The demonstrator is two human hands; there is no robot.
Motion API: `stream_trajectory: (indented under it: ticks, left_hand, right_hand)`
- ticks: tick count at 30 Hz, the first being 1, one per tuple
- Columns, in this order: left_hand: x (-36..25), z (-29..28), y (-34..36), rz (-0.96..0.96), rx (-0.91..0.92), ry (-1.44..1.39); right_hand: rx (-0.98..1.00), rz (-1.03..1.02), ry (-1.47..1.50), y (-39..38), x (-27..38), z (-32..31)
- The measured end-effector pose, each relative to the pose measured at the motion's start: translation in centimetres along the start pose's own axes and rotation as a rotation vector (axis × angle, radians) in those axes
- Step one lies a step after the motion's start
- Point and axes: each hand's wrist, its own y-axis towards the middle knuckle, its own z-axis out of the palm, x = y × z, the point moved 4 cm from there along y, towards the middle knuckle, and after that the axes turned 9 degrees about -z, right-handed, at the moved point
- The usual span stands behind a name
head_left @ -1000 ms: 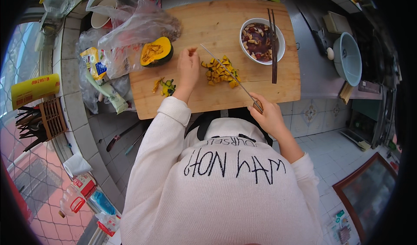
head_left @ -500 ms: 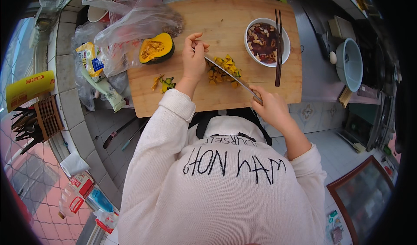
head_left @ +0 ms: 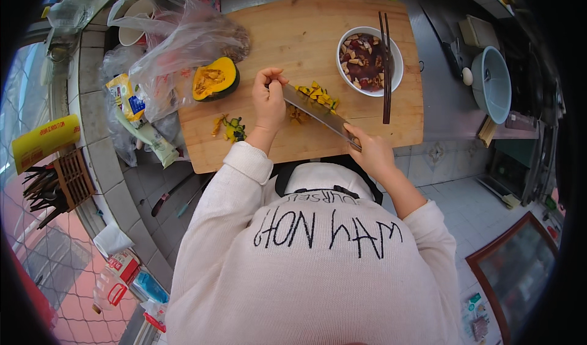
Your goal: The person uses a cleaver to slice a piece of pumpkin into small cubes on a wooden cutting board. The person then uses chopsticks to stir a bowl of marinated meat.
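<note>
I see the wooden cutting board (head_left: 293,33) filling the upper middle, its near edge running just above my chest and its right edge stopping short of the grey counter strip (head_left: 443,94). My right hand (head_left: 370,149) sits at about 4 o'clock from the board's centre, right over that near edge, fingers wrapped tight around the handle of the knife (head_left: 318,111). The blade's long axis runs on a slant, handle low at 4 o'clock and tip pointing up toward 10 o'clock. My left hand (head_left: 269,97) is at the tip end, fingers curled, fingertips pressing on the blade's back; I cannot tell whether it pinches anything beneath. The yellow squash pieces (head_left: 315,94) lie in a small heap just beyond the blade, near the board's centre, touching or nearly touching the steel.

Open room: the widest bare wood is at 12 o'clock, above the heap. At 2 o'clock the white bowl (head_left: 370,61) of dark red bits stands close, with dark chopsticks (head_left: 386,64) laid across its right rim. At 9 o'clock the cut squash wedge (head_left: 215,79) rests on the board's left part, flesh up, hemmed by clear plastic bags (head_left: 171,39) spilling over the left edge. A few green and yellow scraps (head_left: 229,128) lie at 8 o'clock, near my left wrist. A grey-blue pot (head_left: 492,82) stands well apart at 3 o'clock
</note>
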Motion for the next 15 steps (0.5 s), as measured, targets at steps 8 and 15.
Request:
stream_trajectory:
  ticks: [8,15]
  left_hand:
    - [-5.7,3.0,0.7,0.089,0.091,0.011]
    - [-3.5,5.5,3.7,0.004,0.174,0.117]
  right_hand:
    - [-0.088,0.062,0.148,-2.3,2.7,-2.4]
    - [-0.040,0.182,0.253,-2.0,2.5,-2.5]
